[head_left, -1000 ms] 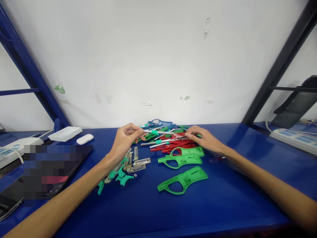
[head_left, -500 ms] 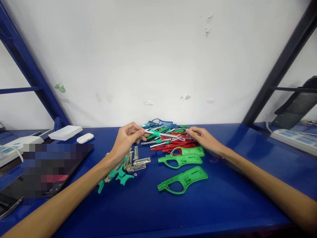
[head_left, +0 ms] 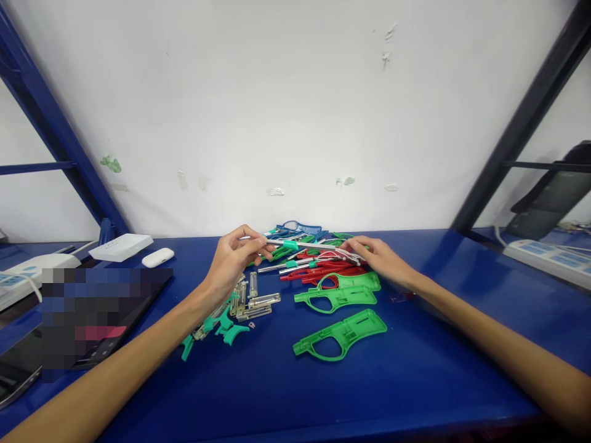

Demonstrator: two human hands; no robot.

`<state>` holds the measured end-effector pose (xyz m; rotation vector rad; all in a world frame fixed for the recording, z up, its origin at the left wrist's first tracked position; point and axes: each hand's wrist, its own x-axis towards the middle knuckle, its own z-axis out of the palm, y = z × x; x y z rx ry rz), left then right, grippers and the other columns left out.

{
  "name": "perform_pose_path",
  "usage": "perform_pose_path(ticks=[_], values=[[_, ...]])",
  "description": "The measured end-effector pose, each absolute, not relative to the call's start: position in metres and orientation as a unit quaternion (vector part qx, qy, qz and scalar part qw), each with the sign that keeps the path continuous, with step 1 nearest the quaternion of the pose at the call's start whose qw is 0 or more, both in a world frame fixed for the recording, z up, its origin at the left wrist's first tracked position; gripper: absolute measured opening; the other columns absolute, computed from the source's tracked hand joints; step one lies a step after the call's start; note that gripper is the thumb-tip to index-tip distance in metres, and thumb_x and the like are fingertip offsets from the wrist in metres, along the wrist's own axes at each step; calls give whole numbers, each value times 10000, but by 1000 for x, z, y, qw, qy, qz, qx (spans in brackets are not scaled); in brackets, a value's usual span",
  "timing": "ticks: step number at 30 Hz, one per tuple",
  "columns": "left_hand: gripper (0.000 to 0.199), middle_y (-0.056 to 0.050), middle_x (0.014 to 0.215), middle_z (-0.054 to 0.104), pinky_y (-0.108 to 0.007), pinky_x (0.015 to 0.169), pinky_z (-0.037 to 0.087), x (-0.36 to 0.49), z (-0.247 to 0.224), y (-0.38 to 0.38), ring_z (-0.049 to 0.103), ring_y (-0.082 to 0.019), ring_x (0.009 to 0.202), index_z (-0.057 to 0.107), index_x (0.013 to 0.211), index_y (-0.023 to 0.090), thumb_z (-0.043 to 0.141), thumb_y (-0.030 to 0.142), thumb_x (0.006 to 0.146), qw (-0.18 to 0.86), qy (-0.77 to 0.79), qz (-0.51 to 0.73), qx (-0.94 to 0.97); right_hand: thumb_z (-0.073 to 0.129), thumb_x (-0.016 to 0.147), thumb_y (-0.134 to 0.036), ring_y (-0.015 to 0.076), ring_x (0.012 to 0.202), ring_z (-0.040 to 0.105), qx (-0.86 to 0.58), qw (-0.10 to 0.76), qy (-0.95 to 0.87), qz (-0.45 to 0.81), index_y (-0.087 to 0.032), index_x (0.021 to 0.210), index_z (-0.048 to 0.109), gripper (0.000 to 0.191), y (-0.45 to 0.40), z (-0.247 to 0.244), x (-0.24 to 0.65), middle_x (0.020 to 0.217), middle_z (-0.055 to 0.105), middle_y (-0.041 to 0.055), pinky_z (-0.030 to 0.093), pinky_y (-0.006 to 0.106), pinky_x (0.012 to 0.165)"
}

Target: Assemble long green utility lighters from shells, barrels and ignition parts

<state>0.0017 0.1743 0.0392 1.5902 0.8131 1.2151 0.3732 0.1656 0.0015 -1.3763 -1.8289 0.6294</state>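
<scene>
In the head view, I see 1 metal rod (head_left: pixel 311 246), long axis left to right above the heap (head_left: pixel 333 269), between the left hand (head_left: pixel 236 258), pinching its left end, and the right hand (head_left: pixel 378 256), fingers bent at white wires (head_left: pixel 354 256), grip unclear. Nearer on the table (head_left: pixel 438 375): 3 green shells (head_left: pixel 364 326).

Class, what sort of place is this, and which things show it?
Probably an assembly workbench: a silver rod in the left hand, with green plastic shells and clear parts grouped on a blue tabletop.
</scene>
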Motion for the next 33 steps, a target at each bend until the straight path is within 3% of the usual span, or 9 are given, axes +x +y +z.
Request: perform_pose_path(ticks=[8, 20, 33], values=[[291, -76, 1195, 733, -394, 833, 657, 1, 40, 175, 741, -211, 965, 697, 1260, 166, 735, 380, 1066, 489, 335, 500, 632, 699, 1069, -432, 255, 1154, 730, -497, 412, -706, 292, -211, 1339, 699, 349, 166, 10, 376, 1376, 716, 103, 627, 487, 992], [294, -78, 1203, 732, -397, 838, 657, 4, 41, 171, 741, -213, 972, 696, 1266, 168, 735, 379, 1066, 498, 347, 491, 625, 694, 1072, -447, 227, 1058, 748, -436, 368, -727, 382, -199, 1292, 712, 332, 150, 19, 365, 1287, 746, 88, 641, 451, 936], [279, -74, 1183, 736, -372, 808, 656, 7, 41, 166, 737, -196, 934, 699, 1258, 178, 717, 390, 1078, 524, 346, 460, 627, 672, 1085, -445, 227, 1097, 739, -422, 345, -773, 324, -216, 1266, 724, 297, 131, 31, 340, 1306, 744, 92, 631, 454, 967]])
